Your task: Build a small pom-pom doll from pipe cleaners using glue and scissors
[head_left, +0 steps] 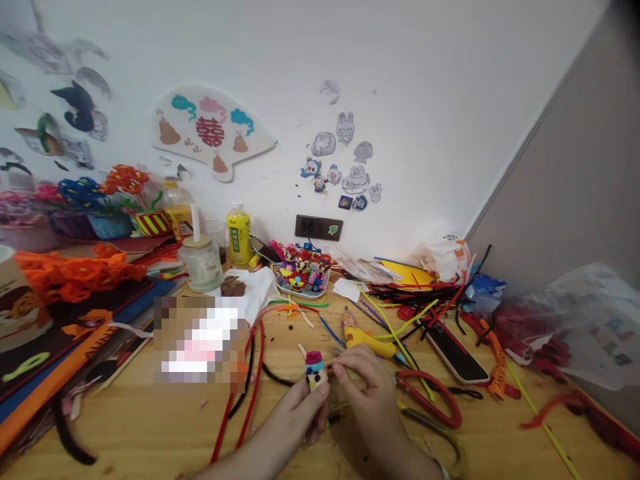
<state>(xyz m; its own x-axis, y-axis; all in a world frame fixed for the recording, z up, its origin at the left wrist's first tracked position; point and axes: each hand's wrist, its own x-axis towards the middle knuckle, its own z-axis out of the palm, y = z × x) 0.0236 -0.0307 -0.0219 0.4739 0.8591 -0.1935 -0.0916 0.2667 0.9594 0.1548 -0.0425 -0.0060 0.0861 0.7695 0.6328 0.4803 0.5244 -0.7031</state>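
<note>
My left hand is closed round a small pipe-cleaner figure with a magenta and light-blue hat, a pale face and dark eyes. A pale stem sticks up from its left side. Just right of the figure, my right hand has thumb and forefinger pinched together; a thin dark bit shows at the fingertips, too small to name. Beyond that hand lies a yellow glue gun. A tool with red loop handles rests to its right, its working end partly hidden by the hand.
A tray of several colourful figures stands at the back, near a yellow bottle and a glass jar. Loose pipe cleaners and a dark phone-like slab lie right. Orange pipe-cleaner work is left.
</note>
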